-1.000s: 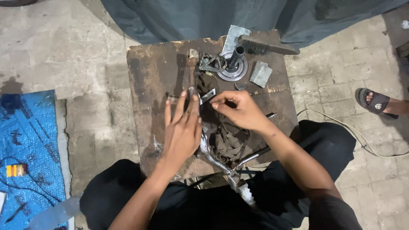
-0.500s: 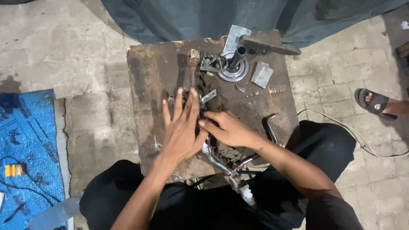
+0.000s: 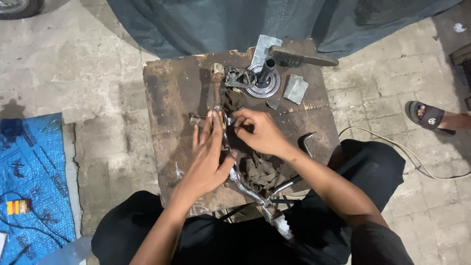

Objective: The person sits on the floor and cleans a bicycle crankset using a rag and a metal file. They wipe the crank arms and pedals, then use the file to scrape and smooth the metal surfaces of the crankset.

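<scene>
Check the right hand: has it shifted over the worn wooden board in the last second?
Yes. The right hand dipped toward the person, then came back up the worn wooden board, ending left of its start, farther from the round metal hub.

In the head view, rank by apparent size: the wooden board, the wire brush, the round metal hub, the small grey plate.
1. Wooden board, by far the largest.
2. Wire brush.
3. Round metal hub.
4. Small grey plate, close to the hub in size, so the last two are unsure.

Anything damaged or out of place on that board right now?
The wooden board is scorched, with a chipped far edge. A bent chrome lever overhangs its near edge beside the left hand. Nothing looks spilled.
</scene>
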